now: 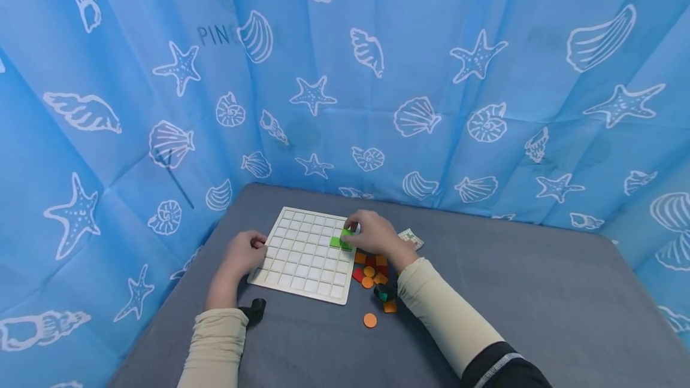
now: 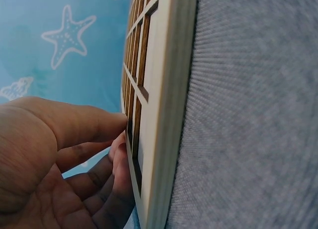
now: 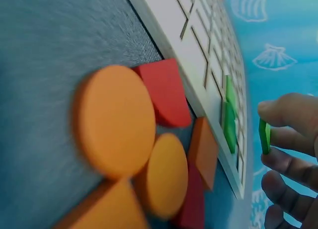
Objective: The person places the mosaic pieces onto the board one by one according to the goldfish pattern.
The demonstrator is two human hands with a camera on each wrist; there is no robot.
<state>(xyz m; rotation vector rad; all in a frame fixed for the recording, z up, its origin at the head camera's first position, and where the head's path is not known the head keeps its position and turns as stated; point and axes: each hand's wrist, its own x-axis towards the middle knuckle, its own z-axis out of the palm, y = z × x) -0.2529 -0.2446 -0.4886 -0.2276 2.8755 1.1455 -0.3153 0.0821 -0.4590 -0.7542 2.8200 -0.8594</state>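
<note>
A pale square board [image 1: 303,301] with a grid of recessed cells lies on the grey surface. My left hand [image 1: 245,253] rests at its left edge; in the left wrist view the thumb [image 2: 94,122] meets the rim, with the other fingers loosely bent beside it. Over the board's right side, my right hand [image 1: 374,233] pinches a small green tile [image 3: 265,136] between thumb and fingertips, raised off the board. Below it, green tiles [image 3: 229,127] sit in cells along the right edge.
Orange and red pieces [image 3: 117,122] lie loosely heaped beside the board's right edge. A lone orange disc [image 1: 369,320] lies nearer me. Behind my right wrist is a small patterned card [image 1: 412,238]. A blue shell-print curtain [image 1: 334,106] hangs around the table's [image 1: 485,280] far and left sides.
</note>
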